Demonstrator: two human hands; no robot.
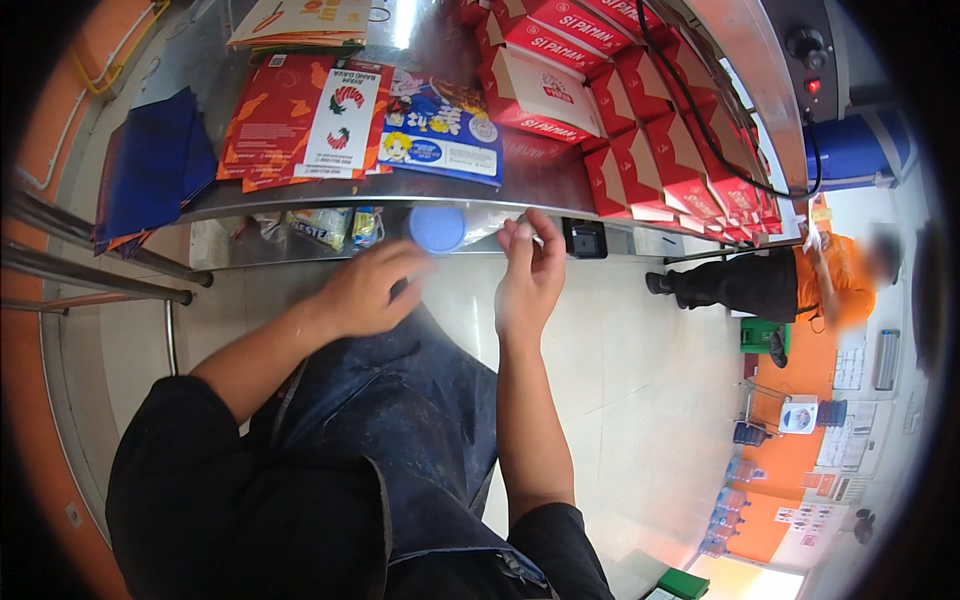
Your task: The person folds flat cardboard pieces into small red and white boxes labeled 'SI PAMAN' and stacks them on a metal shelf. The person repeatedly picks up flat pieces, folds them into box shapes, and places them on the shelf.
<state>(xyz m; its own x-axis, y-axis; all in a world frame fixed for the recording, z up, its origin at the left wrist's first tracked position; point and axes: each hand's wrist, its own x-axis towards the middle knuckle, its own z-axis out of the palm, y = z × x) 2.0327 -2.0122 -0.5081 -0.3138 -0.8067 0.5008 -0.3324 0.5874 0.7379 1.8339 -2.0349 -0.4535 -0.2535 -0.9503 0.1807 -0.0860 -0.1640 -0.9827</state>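
Note:
My left hand (372,288) is near the front of the lower shelf, palm down. Its thumb stands apart from the bent fingers, whose tips are smeared by motion, and no held thing shows in it. Just beyond its fingertips is a round blue lid (437,230), apparently on a container standing on the lower shelf. To the right of the lid, my right hand (532,268) is raised with fingers curled and the thumb near the fingertips. Anything pinched there is too small to make out. Pale, clear plastic (487,224) lies between the lid and the right hand.
Above the hands, the metal table (420,30) bears red paper bags (268,125), a blue printed packet (440,135), dark blue bags (155,165) and stacked red-and-white boxes (545,95). A black tray (585,238) and food packets (322,227) lie below. Another person (835,275) stands right.

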